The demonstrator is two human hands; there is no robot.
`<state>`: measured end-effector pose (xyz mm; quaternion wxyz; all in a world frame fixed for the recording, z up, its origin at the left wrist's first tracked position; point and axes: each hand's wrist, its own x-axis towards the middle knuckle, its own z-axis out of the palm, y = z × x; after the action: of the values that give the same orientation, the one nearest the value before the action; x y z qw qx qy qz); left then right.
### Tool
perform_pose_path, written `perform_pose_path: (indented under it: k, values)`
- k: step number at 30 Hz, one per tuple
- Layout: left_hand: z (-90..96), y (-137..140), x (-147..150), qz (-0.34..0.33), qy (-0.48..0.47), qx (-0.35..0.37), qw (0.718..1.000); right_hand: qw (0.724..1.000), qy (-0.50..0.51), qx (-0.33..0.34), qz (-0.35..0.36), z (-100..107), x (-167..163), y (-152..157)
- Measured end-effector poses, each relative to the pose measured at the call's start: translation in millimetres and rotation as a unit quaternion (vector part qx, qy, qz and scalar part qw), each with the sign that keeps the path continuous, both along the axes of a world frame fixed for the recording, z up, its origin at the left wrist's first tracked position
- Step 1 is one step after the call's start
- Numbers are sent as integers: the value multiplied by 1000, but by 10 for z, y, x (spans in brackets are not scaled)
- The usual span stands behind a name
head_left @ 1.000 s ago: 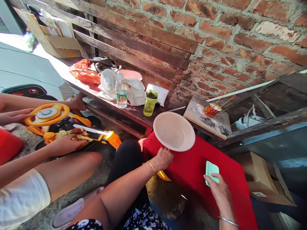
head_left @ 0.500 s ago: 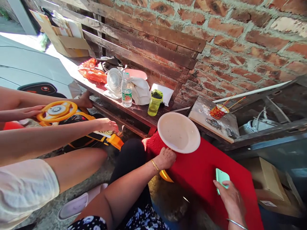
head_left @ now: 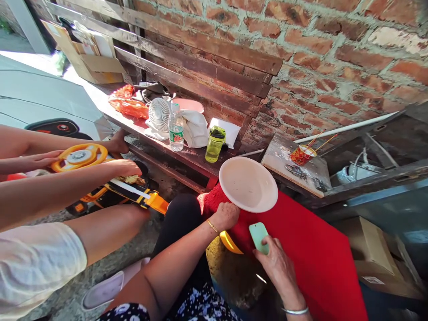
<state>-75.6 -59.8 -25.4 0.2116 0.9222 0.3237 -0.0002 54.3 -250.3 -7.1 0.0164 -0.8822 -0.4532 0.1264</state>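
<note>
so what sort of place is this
Likely a partly sheltered sitting spot by a home: bare brick wall, sunlit slatted wooden bench with everyday things on it, and a toy-like yellow steering wheel.

Green item (head_left: 258, 235) partly hidden, wall (head_left: 334, 49) cropped

I can read no lettering. Illegible at this size: the green label (head_left: 176, 135) on the bottle (head_left: 175, 122) near the front edge of the bench (head_left: 194, 157); the white sticker (head_left: 373, 280) on the carton (head_left: 369, 249).
</note>
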Motion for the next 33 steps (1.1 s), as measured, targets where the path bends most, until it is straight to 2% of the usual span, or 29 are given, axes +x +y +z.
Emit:
perform_pose_path:
  k: [3, 5, 11, 14, 16, 21, 24, 26, 28, 31, 33]
  values:
    - [2, -15, -7, -1, 6, 5, 1000, 993, -38, -77, -75, 152, 346, -243]
    - [10, -28, -15, 1, 7, 5, 1000, 991, -46, -82, -90, 199, 381, -293]
    - [60, -46, -31, 2, 18, 19, 1000, 999, 5, 38, 32, 20, -258, 65]
    - [89, -40, -29, -4, 26, 21, 999, 998, 6, 50, 38, -88, -244, 37]
    - [99, -40, -31, -8, 25, 20, 999, 999, 4, 40, 3, -143, 17, -205]
    - [67, -57, -49, -17, 14, 18, 1000, 984, 26, -21, -172, -149, 936, -1208]
    - [44, -68, -53, -17, 14, 20, 1000, 973, 8, -40, -227, -71, 1130, -1569]
    - [45, -71, -53, -14, 18, 23, 999, 984, -19, -1, -179, -52, 979, -1561]
    - [57, -70, -53, -13, 20, 25, 999, 995, -40, 72, -54, -90, 649, -1369]
    - [80, -61, -55, -15, 24, 25, 999, 975, -74, 135, 163, -249, 73, -916]
    - [90, -52, -56, -16, 26, 24, 999, 955, -119, 131, 240, -383, -184, -668]
